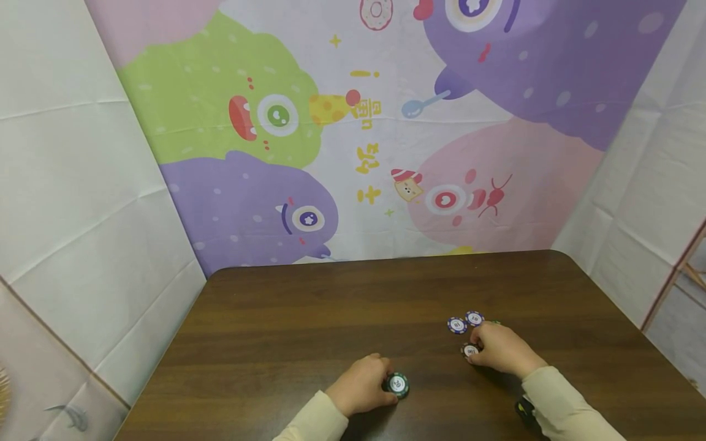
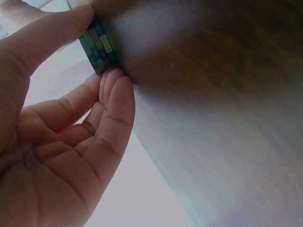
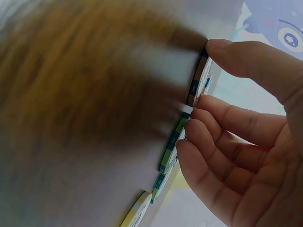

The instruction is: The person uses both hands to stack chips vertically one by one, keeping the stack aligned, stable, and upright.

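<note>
My left hand [image 1: 364, 384] grips a short stack of poker chips [image 1: 398, 384] between thumb and fingertips, low over the table. A green chip tops the stack; brown and green bands show along its edge [image 2: 100, 45] in the left wrist view. Farther right, my right hand [image 1: 504, 348] pinches a dark brown poker chip [image 1: 469, 350] with a white centre by its edge, thumb on one side and index finger on the other. Just beyond it lie two blue-and-white chips [image 1: 456, 325]. A green chip [image 3: 173, 142] sits by the other right fingers, mostly hidden in the head view.
Another green chip [image 3: 160, 188] and a yellow chip [image 3: 136, 210] lie farther along in the right wrist view. A dark object [image 1: 525, 409] is partly covered by the right sleeve. The brown wooden table [image 1: 309, 318] ends at a printed cloth backdrop [image 1: 380, 233].
</note>
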A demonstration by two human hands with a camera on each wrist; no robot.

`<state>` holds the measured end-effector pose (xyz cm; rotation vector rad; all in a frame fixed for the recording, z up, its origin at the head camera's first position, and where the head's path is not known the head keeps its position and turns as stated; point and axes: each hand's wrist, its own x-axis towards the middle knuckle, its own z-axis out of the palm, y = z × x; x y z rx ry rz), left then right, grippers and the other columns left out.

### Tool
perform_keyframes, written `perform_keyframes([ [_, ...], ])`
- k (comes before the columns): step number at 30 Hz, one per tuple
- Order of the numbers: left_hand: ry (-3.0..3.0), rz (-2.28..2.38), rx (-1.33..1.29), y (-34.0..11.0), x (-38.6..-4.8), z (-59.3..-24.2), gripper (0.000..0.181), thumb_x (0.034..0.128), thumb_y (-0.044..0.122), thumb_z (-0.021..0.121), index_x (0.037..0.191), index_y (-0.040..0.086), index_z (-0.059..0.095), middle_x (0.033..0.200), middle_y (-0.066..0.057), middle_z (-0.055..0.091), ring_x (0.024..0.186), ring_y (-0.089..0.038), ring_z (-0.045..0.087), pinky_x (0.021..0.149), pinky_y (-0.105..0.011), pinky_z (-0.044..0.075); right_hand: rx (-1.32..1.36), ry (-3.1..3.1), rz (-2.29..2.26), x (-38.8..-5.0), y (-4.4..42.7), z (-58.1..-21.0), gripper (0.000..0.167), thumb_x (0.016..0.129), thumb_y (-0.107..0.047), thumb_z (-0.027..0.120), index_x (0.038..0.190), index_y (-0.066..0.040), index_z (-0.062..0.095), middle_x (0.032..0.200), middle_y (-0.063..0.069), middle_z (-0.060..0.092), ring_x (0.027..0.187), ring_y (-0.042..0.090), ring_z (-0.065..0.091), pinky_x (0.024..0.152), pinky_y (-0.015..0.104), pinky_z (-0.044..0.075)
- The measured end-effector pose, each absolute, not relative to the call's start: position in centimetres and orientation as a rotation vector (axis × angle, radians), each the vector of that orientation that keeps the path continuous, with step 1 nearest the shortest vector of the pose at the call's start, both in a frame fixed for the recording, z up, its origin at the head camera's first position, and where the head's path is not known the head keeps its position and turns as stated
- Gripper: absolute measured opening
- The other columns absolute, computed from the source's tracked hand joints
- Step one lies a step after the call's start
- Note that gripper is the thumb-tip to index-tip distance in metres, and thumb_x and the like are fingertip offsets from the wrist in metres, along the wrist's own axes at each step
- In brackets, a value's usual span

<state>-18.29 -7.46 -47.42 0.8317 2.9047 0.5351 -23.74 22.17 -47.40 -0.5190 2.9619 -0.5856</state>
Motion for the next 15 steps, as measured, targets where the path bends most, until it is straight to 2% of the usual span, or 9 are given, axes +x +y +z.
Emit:
perform_keyframes([
  [8,2.903,0.536,0.83,-7.46,-18.28,-47.45,0.029,0.0697,0.025,0.085,0.088,0.012,0.067,0.077,0.008,0.056,0.068,0.0,0.045,0.061,-0.017,0.041,-0.586,3.033,-0.528,-23.84,22.16,-47.33,0.023,0.075,-0.022,0.079,0.068,-0.017,0.058,0.063,-0.006,0.044,0.059,0.009,0.039,0.056,0.026,0.03],
  [15,2.916,0.529,0.835,-7.48,-18.13,-47.36,0.029,0.0689,0.025,0.085,0.087,0.012,0.066,0.077,0.008,0.055,0.067,0.0,0.045,0.06,-0.017,0.041,-0.609,3.018,-0.558,-23.8,21.66,-46.8,0.028,0.076,-0.022,0.078,0.065,-0.018,0.053,0.061,-0.008,0.041,0.057,0.007,0.037,0.054,0.025,0.028],
])
